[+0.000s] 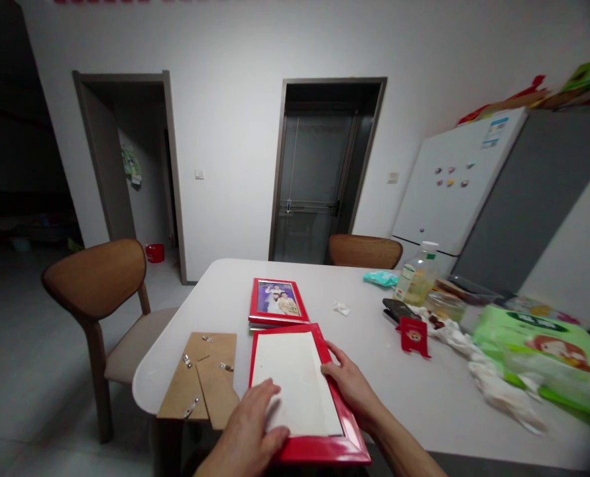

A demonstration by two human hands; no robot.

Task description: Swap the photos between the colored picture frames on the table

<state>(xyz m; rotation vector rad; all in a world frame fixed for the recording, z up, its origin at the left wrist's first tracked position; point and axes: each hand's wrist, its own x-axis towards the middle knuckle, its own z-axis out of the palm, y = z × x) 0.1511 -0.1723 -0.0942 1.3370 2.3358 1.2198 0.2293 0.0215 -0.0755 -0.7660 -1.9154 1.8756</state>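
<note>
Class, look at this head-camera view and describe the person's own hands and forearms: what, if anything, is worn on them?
The left hand and right hand are bare, with no gloves, rings or watch showing. The forearms are bare too, with no sleeve in view, and no cables or markings appear.

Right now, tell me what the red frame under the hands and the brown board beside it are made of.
The red frame looks like glossy plastic or lacquered wood, going by the bright glare along its edge. The brown board looks like matte pressed fibreboard, with small metal clips on it.
</note>
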